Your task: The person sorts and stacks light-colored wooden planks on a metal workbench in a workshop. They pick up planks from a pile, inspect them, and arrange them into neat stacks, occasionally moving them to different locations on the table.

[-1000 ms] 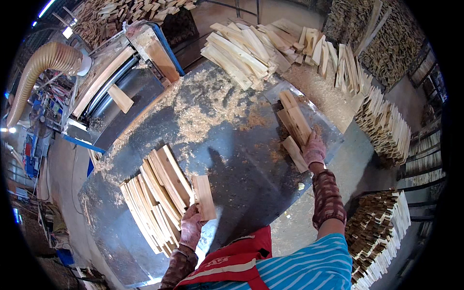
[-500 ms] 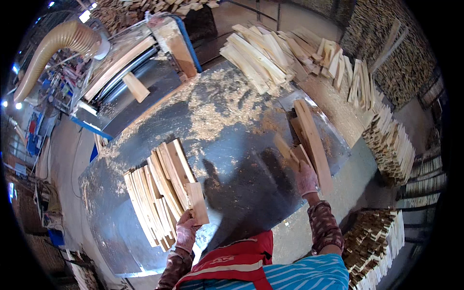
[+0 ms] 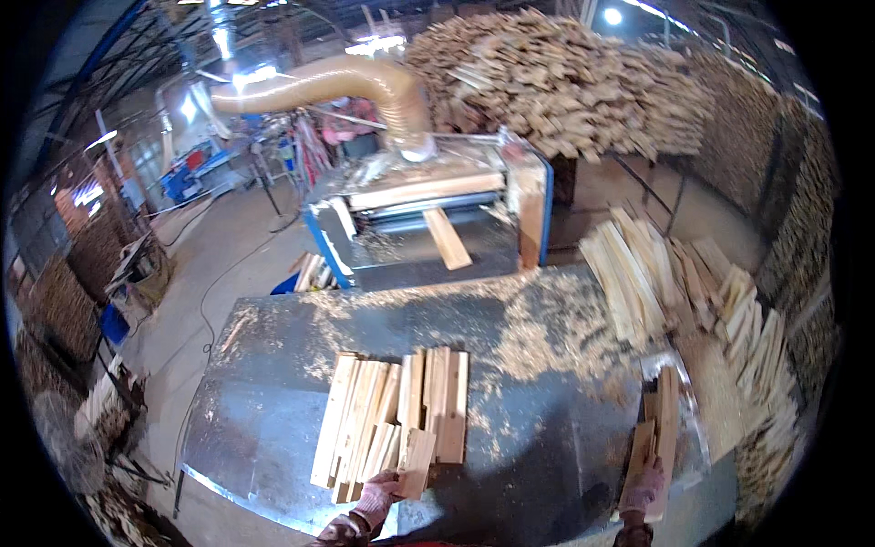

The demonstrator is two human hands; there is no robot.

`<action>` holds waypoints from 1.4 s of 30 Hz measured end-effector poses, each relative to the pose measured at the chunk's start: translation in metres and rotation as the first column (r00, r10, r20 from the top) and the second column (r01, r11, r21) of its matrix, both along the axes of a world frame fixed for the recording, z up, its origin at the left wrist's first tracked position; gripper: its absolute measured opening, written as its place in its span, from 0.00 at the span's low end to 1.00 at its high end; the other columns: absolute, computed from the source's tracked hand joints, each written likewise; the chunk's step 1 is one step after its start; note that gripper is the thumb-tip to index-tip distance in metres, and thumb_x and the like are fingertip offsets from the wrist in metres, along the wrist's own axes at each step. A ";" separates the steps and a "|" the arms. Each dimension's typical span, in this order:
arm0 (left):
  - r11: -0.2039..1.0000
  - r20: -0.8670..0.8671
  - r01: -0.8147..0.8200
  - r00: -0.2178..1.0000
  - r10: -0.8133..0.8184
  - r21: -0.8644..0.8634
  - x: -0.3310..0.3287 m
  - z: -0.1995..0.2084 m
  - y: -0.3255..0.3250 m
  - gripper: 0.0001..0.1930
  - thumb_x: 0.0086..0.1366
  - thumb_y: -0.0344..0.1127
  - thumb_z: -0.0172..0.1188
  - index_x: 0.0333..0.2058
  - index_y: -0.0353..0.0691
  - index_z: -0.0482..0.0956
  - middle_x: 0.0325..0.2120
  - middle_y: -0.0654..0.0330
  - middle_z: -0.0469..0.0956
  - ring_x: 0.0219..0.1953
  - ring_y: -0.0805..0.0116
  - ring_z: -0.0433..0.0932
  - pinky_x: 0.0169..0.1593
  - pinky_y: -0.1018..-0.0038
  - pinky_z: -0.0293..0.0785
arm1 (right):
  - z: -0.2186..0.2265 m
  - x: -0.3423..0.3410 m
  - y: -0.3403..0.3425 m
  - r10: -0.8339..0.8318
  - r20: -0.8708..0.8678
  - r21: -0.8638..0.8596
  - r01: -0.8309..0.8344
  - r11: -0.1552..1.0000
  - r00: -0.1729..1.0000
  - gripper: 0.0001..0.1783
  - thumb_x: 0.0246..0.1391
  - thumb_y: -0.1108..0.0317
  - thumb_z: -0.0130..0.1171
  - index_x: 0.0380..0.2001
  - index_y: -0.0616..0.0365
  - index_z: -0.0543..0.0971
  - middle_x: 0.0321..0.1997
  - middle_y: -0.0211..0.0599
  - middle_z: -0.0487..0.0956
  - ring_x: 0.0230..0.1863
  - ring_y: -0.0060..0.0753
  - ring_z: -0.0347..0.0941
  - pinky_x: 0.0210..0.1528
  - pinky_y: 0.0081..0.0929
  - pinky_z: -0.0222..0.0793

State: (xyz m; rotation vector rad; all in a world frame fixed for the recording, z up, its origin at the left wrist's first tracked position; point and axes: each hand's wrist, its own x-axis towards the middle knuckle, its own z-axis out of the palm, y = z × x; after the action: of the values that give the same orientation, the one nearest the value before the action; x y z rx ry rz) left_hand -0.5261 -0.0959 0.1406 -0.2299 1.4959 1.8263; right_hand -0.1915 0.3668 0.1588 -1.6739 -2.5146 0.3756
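Observation:
My left hand point(image 3: 378, 499), in a pale pinkish glove, grips the near end of a short wooden board point(image 3: 417, 461). This board overlaps the near edge of a bundle of planed wooden slats point(image 3: 369, 415) lying side by side on the dark metal table point(image 3: 264, 438). At the table's right end, my gloved right hand point(image 3: 645, 490) is closed over the near part of a wooden board point(image 3: 639, 456). A longer board point(image 3: 668, 410) lies right beside it. The right fingers are slightly blurred and partly hidden.
Beyond the table stands a planing machine point(image 3: 437, 219) with a board point(image 3: 447, 239) sticking out of its rollers. A ribbed hose point(image 3: 365, 82) rises from it. Wood shavings point(image 3: 538, 333) cover the table's far side. Loose slats point(image 3: 629, 273) are piled at right, before a large wood stack point(image 3: 565, 82).
My view has tilted up and turned left, bringing the machine nearer the middle. The board in my right hand has come down beside the longer one. My left hand keeps its short board.

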 end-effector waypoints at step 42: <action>0.968 -0.070 -0.225 0.974 0.218 -0.113 -0.223 -0.057 -0.267 0.14 0.58 0.33 0.63 0.44 0.37 0.79 0.30 0.61 0.79 0.31 0.64 0.78 0.36 0.65 0.77 | -0.034 -0.313 -0.530 0.046 -0.163 -0.453 -0.116 0.884 0.986 0.64 0.40 0.49 0.71 0.73 0.55 0.44 0.72 0.56 0.58 0.70 0.56 0.57 0.68 0.43 0.59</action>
State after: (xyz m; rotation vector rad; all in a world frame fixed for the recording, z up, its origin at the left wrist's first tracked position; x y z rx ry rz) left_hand -0.7491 -0.3629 0.0839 -0.4214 1.6788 1.9315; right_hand -0.5041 -0.1636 0.1247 -1.5964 -2.5222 1.1435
